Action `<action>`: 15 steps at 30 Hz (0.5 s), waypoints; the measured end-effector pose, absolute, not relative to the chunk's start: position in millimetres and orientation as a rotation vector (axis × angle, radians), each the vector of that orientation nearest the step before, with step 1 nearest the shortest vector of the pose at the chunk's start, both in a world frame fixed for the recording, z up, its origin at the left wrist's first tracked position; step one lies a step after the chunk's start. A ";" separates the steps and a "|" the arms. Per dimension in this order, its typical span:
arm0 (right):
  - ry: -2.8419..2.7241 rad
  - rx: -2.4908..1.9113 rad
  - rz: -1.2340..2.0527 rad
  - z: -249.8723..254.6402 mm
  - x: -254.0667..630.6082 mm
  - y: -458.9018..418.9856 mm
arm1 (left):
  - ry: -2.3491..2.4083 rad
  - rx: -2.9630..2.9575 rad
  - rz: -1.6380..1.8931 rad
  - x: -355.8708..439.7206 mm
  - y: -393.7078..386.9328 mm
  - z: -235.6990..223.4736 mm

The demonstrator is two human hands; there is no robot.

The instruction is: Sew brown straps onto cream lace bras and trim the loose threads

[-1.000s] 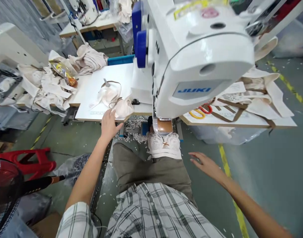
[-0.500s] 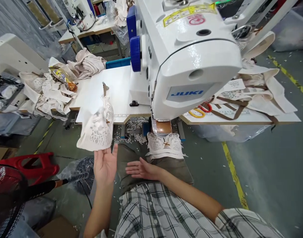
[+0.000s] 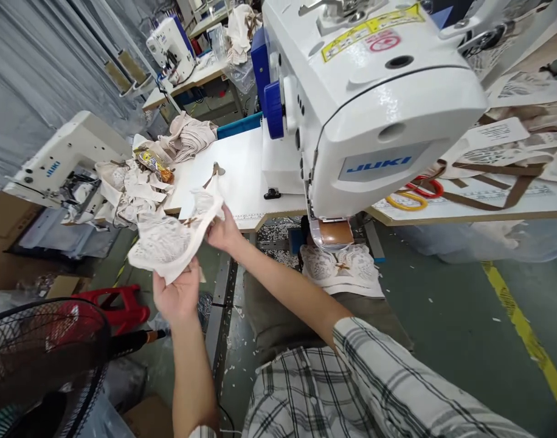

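A cream lace bra with a small brown bow is stretched between my two hands, over the left front edge of the sewing table. My left hand grips its lower edge from below, the fingers partly hidden behind the fabric. On the bra's right side, my right hand is closed on the edge, its fingertips hidden by the cloth. A brown strap end reaches up onto the white tabletop. Another lace bra with a brown bow lies above my lap, under the head of the white sewing machine.
Yellow- and red-handled scissors lie on the table's right side, beside heaped bras with brown straps. A cream garment pile sits at left, near a second sewing machine. A fan and red stool stand lower left.
My right hand has moved from above my lap up to the left and taken hold of the bra's right side. My left hand has closed on the lower edge, and the bra is now lifted and tilted.
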State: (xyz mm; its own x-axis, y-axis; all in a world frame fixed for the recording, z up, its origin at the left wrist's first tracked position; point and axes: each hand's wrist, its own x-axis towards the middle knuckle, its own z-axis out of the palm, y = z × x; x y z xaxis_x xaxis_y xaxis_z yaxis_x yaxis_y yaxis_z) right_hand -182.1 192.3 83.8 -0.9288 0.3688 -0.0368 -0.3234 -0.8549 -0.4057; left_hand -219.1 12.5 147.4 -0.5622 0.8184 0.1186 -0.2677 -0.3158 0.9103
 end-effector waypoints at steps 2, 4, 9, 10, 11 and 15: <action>-0.293 -0.079 2.510 116.4 -188.5 224.0 | 1.144 0.758 2.065 -233.9 11.8 178.7; -0.087 0.050 2.377 154.5 -192.7 250.9 | 1.143 0.822 2.199 -244.3 8.6 214.1; -0.065 0.141 2.316 213.4 -175.0 253.5 | 1.349 1.004 2.347 -269.6 -24.8 264.6; -0.096 0.131 2.289 207.1 -163.1 242.3 | 1.373 0.946 2.371 -281.7 -35.6 260.0; -0.124 0.102 2.258 193.2 -148.3 229.2 | 1.373 0.849 2.395 -297.1 -47.2 249.4; -0.095 -0.278 2.157 84.5 -67.3 175.7 | 1.112 0.160 2.370 -371.3 -96.1 156.0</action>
State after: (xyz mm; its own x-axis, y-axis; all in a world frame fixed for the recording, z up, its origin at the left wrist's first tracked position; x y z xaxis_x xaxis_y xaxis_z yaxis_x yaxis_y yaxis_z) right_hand -67.3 175.7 84.5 -0.5439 0.8231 -0.1630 -0.8057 -0.5666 -0.1728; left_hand -371.3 -96.1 156.0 -0.8615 0.4963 -0.1072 -0.3996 -0.5326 0.7461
